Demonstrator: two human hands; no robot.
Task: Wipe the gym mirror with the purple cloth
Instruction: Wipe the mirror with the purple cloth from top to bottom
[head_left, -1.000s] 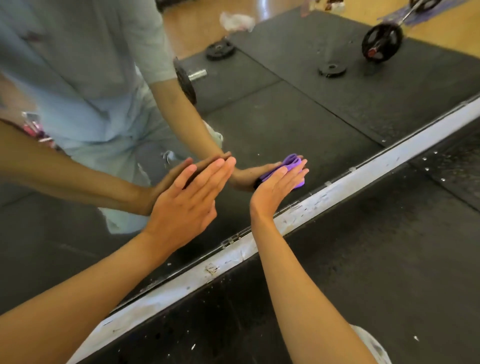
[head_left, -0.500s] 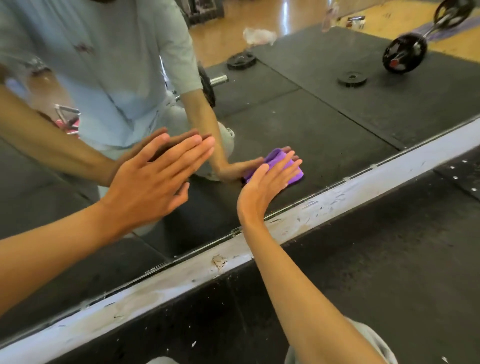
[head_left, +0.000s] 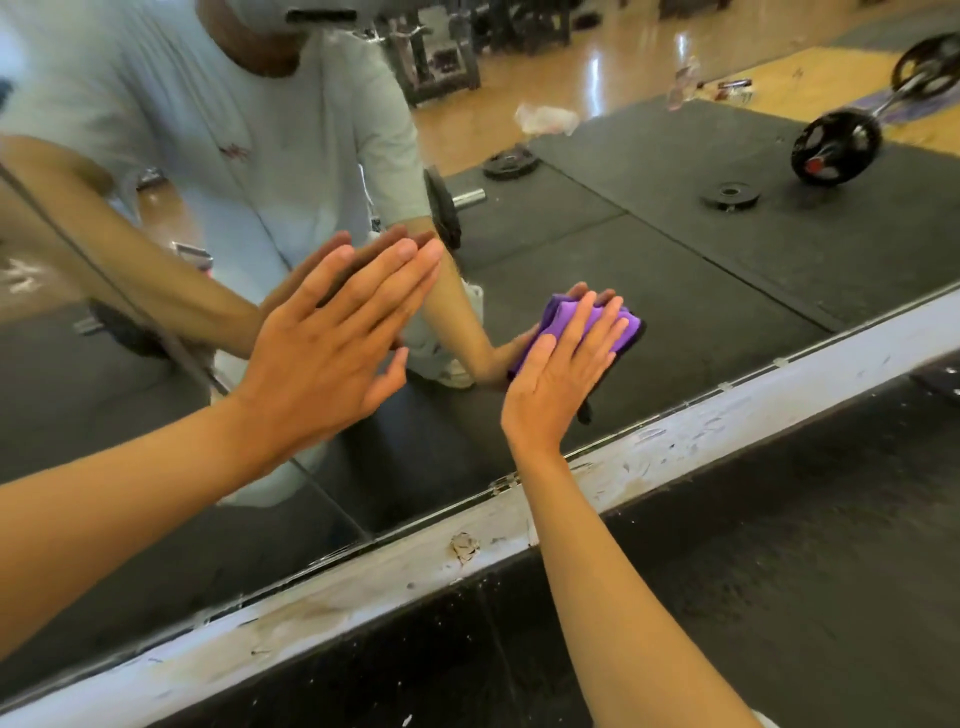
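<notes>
While the right hand (head_left: 563, 371) presses the purple cloth (head_left: 571, 325) flat against the gym mirror (head_left: 675, 291), fingers straight over it, low on the glass near the white bottom rail (head_left: 675, 457), the left hand (head_left: 332, 348) is spread flat on the glass beside it, holding nothing. The 2 hands are apart, both straight-fingered. Risk 1: the bare left palm likely leaves prints on the pane, so that patch would need a pass too. Risk 2: the cloth is folded and only pressed, not gripped; a dark corner hangs below the palm, so a fast stroke could let it bunch or slide out. Risk 3: the rail looks chipped and dirty, and a stroke running too low could pick up grit and drag it across the glass. A vertical seam (head_left: 332, 493) between panes could snag the cloth's edge.
</notes>
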